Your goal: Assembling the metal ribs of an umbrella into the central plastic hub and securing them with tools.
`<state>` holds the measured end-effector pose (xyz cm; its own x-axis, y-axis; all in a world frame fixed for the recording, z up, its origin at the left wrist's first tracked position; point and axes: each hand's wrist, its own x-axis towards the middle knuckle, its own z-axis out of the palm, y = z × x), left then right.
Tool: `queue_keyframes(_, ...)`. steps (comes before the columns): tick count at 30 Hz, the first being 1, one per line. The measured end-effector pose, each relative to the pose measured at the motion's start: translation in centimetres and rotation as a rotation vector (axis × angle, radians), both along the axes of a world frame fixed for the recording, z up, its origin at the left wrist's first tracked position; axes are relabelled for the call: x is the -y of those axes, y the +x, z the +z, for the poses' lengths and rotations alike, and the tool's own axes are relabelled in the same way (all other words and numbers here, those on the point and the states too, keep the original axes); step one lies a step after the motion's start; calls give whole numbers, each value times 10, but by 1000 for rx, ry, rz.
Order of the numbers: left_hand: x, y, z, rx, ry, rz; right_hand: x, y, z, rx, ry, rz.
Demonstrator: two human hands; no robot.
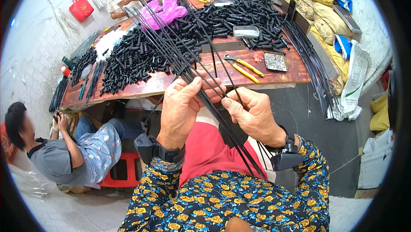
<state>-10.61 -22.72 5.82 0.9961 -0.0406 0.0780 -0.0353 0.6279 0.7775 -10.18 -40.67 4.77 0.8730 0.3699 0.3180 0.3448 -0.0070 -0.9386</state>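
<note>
A bundle of long, thin black rods (pixel 171 59) slants from over the table down to my lap. My left hand (pixel 179 110) is closed around its middle, palm up, with the thumb across the rods. Beside it, my right hand (pixel 255 116) pinches a thin black rod (pixel 227 71) between thumb and fingers; this rod stands apart from the bundle and tilts away to the upper left. Both hands are above my lap, just short of the near table edge. The lower rod ends rest by my red trousers.
The reddish wooden table (pixel 295 76) bears a heap of short black tubes (pixel 137 56), a pink plastic bag (pixel 173 11), yellow-handled pliers (pixel 245 69) and a clear box (pixel 246 35). More rods (pixel 310 65) lie at right. A person (pixel 64 155) sits at left.
</note>
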Motion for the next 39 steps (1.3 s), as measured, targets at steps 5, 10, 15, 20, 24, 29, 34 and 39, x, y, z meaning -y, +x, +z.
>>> queue_keyframes(5, -4, 1, -4, -34, 0, -21, 13, 1, 35, 1, 92, -50)
queue_keyframes(10, -8, -4, -6, 7, 27, -29, 35, 7, 93, 177, 265, -232)
queue_keyframes(15, -6, -7, -4, 28, 0, -38, 54, 14, 106, 268, 394, -300)
queue_keyframes(20, -5, -14, 7, 6, -5, -37, 31, 11, 68, 35, 12, -137)
queue_keyframes(24, 1, -10, 11, 8, -7, -83, 11, -4, 21, 39, 23, -80)
queue_keyframes(29, -1, -6, 3, 6, 2, -77, -4, -17, -2, -106, -18, 11)
queue_keyframes(34, -5, -8, 4, 8, 11, -77, -11, -16, -7, -134, 17, 68)
queue_keyframes(39, -4, -8, 7, -11, 18, -76, -12, -13, -12, -114, 84, 58)
